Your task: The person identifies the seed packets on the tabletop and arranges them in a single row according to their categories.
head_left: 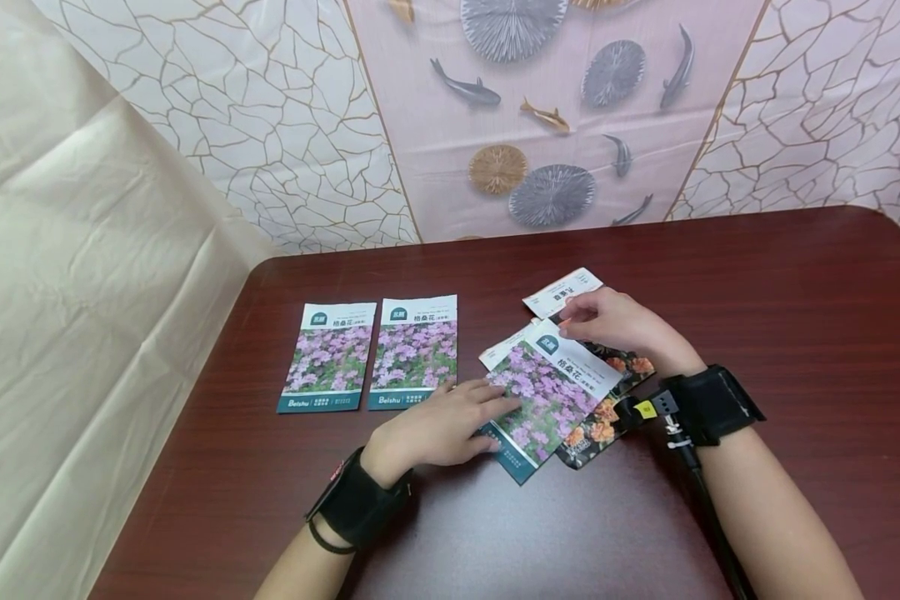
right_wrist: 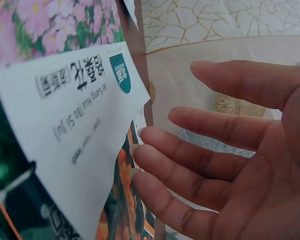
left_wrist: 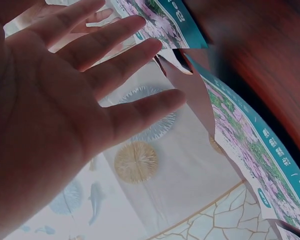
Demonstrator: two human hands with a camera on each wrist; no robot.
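A seed packet with pink-purple flowers (head_left: 547, 396) lies slantwise on top of a loose pile, its white top towards the right. Under it show parts of orange-flower seed packets (head_left: 600, 433), one with its white header (head_left: 562, 292) sticking out at the back. My left hand (head_left: 435, 425) lies at the pink packet's left edge, fingers extended over it. In the left wrist view the fingers (left_wrist: 125, 65) are spread and hold nothing. Over the pile's upper right my right hand (head_left: 618, 321) hovers close to the packet's top; its fingers (right_wrist: 200, 155) are loosely bent around nothing in the right wrist view.
Two more pink-flower packets, one at the far left (head_left: 328, 358) and one beside it (head_left: 414, 354), lie side by side on the dark red-brown table (head_left: 285, 492). A black cable (head_left: 708, 517) runs from my right wristband. Patterned cloth (head_left: 270, 125) hangs behind the table.
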